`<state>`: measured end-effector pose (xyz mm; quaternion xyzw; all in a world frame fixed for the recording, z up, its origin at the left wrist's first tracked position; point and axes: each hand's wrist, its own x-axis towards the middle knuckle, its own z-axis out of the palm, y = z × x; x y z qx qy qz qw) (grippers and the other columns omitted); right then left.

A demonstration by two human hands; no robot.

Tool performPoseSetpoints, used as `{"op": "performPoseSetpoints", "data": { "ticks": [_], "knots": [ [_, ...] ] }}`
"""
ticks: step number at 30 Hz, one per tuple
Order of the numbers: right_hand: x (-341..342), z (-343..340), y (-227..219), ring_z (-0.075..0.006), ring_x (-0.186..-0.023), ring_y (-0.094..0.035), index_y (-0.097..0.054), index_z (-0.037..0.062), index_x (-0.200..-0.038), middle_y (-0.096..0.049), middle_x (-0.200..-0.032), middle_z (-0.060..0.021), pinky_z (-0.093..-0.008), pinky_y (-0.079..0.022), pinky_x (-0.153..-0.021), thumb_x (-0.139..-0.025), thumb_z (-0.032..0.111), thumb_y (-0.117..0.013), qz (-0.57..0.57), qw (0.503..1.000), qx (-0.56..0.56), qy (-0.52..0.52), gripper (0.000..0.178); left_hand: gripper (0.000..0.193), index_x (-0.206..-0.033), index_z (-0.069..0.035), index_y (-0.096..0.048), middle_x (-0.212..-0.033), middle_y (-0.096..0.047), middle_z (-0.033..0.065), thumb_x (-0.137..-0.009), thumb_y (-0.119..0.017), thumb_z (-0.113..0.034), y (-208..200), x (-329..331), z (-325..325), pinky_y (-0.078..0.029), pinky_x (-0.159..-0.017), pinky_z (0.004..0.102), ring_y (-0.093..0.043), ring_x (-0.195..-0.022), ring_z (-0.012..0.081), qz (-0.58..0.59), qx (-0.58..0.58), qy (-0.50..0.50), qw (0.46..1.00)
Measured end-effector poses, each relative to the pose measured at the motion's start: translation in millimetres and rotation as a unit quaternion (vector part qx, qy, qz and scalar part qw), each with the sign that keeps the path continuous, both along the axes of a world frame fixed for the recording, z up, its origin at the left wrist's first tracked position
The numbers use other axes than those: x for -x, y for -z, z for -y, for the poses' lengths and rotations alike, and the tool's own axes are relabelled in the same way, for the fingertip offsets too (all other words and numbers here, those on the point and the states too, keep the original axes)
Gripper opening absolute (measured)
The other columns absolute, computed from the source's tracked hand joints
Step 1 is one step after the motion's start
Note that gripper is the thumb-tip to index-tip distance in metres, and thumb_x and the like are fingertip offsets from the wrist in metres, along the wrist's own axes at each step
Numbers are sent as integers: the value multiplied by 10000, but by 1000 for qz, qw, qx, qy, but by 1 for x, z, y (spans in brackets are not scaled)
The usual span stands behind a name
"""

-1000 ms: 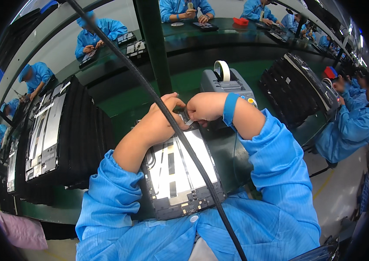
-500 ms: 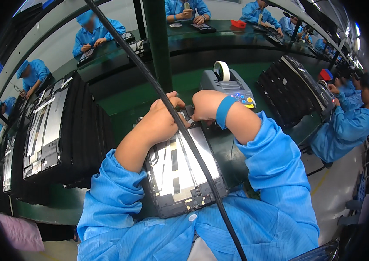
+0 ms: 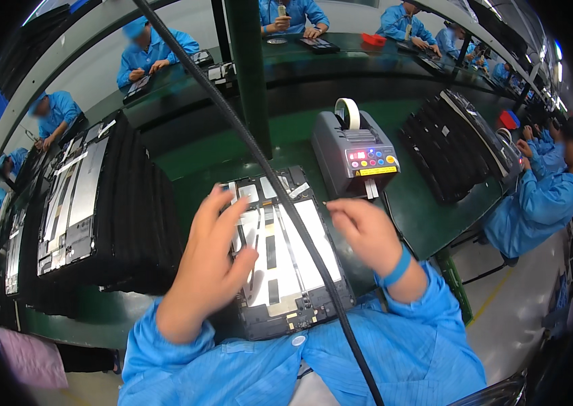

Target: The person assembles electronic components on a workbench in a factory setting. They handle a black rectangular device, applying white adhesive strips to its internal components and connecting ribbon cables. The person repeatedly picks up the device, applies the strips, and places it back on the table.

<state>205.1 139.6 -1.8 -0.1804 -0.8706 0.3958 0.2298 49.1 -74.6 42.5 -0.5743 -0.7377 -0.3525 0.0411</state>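
An opened tablet back panel (image 3: 286, 264), black-framed with silvery inner plates, lies flat on the green bench in front of me. My left hand (image 3: 212, 260) rests on its left side with the fingers spread over the frame. My right hand (image 3: 361, 230) hovers at the panel's upper right edge, fingers curled loosely, thumb and forefinger pinched near a small pale strip that is too small to make out. A grey tape dispenser (image 3: 357, 152) with a white tape roll on top stands just beyond my right hand.
A black cable (image 3: 259, 155) hangs diagonally across the view over the panel. Racks of upright tablet panels (image 3: 90, 203) stand at the left and further racks (image 3: 462, 149) at the right. A green post (image 3: 249, 74) rises behind. Other people in blue coats work around the benches.
Both hands have drawn back from the panel's far edge near the dispenser toward me and spread apart. The left now lies flat on the panel, and the panel's top is uncovered.
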Motion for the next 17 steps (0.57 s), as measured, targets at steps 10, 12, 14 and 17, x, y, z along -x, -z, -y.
{"op": "performPoseSetpoints", "data": {
  "ticks": [10,12,14,17],
  "knots": [
    [-42,47,15,-274,-1436,-146,12,-46,-1488,-130,-1552,-199,-346,-118,-1147,-948,310,-461,-83,913,328,-228,801,1204,-1470,60,62,-1496,110,370,-761,-718,-521,37,-48,67,-13,-1121,540,94,-1410,484,184,-8,118,976],
    [-41,57,-19,-245,-1395,-259,-14,-4,-1505,-211,-1529,-172,-338,-192,-1127,-893,178,-473,-133,896,362,-219,786,1127,-1460,107,4,-1514,63,349,-788,-711,-447,13,-48,68,2,-1134,490,65,-1429,444,205,-112,162,959],
    [-34,74,-56,-240,-1362,-319,-30,4,-1508,-261,-1506,-170,-337,-230,-1112,-884,139,-457,-159,877,393,-227,769,1099,-1457,117,-5,-1523,17,334,-797,-707,-412,-29,-48,78,2,-1138,474,32,-1439,415,256,-152,152,942],
    [-14,90,-85,-241,-1349,-338,-23,4,-1507,-278,-1494,-170,-335,-241,-1105,-894,207,-482,-147,876,382,-255,792,1049,-1460,109,-15,-1542,-22,292,-828,-673,-407,-78,-37,93,-17,-1144,472,-26,-1447,386,237,-236,155,929]
  ]
}}
